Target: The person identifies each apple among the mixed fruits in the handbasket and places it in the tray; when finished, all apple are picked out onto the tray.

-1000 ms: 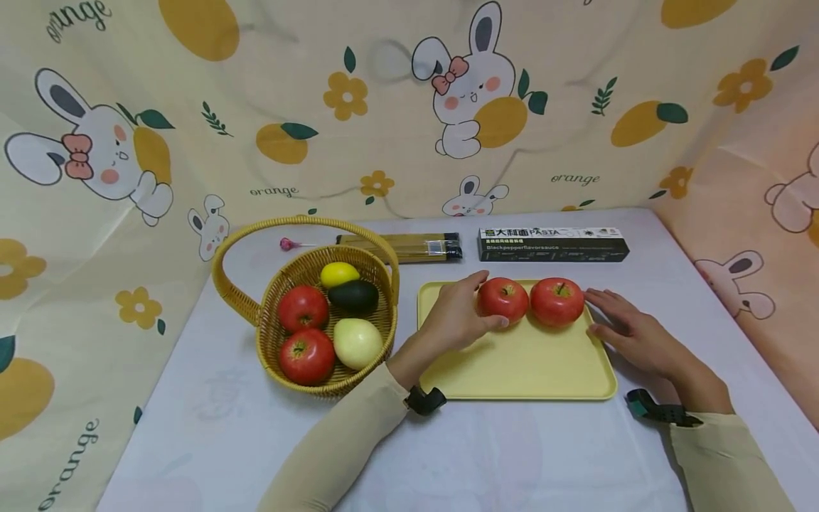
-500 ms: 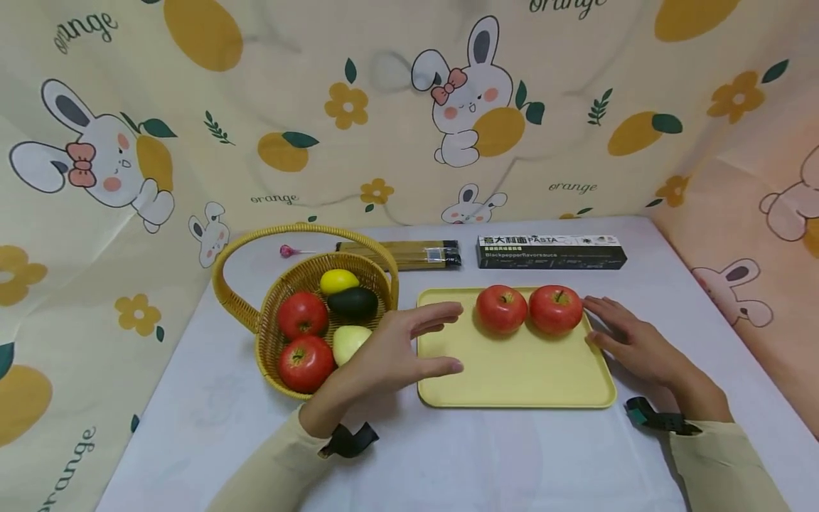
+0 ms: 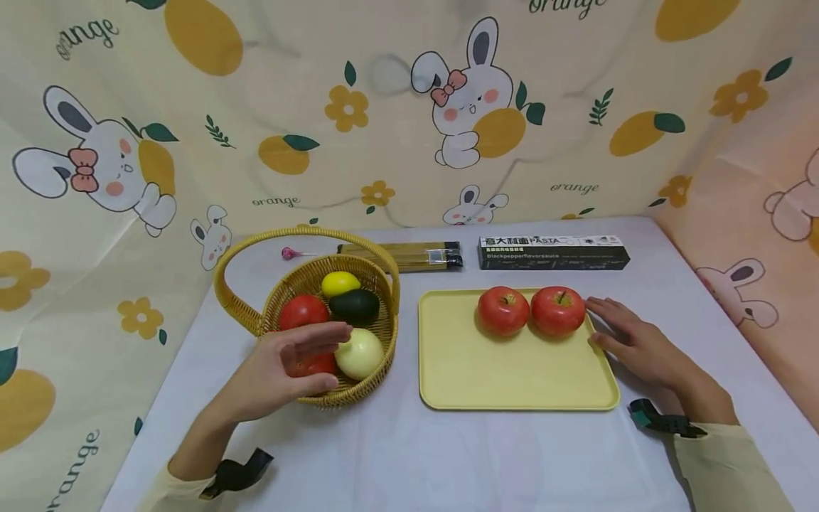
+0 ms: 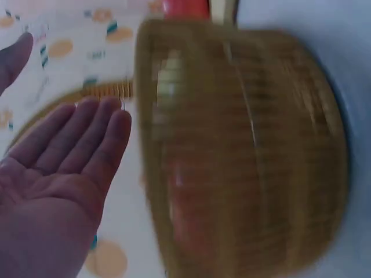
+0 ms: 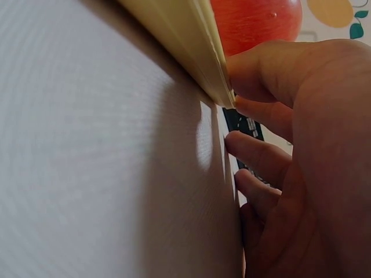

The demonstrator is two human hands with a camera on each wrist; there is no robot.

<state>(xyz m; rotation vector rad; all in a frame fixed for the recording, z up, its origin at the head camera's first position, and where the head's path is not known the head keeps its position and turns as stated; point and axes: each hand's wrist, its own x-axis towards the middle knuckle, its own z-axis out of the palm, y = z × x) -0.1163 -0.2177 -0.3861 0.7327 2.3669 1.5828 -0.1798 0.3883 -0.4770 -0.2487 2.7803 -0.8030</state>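
My left hand [image 3: 281, 370] hovers over the front left of a wicker basket [image 3: 384, 373], fingers extended, thumb apart, holding nothing. It hides part of two red apples. In the basket I see a red apple [image 3: 303, 311], a yellow lemon [image 3: 340, 284], a dark green avocado-like fruit [image 3: 355, 306] and a pale yellow-green round fruit [image 3: 360, 354]. My right hand [image 3: 646, 352] rests at the right edge of a yellow tray [image 3: 518, 380], its thumb touching the rim and its fingers relaxed. Two red apples, a left one [image 3: 503, 311] and a right one [image 3: 558, 311], sit side by side on the tray.
Behind the tray lies a black and white pasta box [image 3: 553, 253]. A packet of spaghetti [image 3: 412, 257] lies behind the basket, with a pink lollipop [image 3: 289, 253] to its left. The basket's tall handle [image 3: 307, 232] arches over it. Patterned cloth hangs behind the white table.
My left hand has let go of the left apple on the tray and moved left to above the basket. The right hand stays at the tray's edge.
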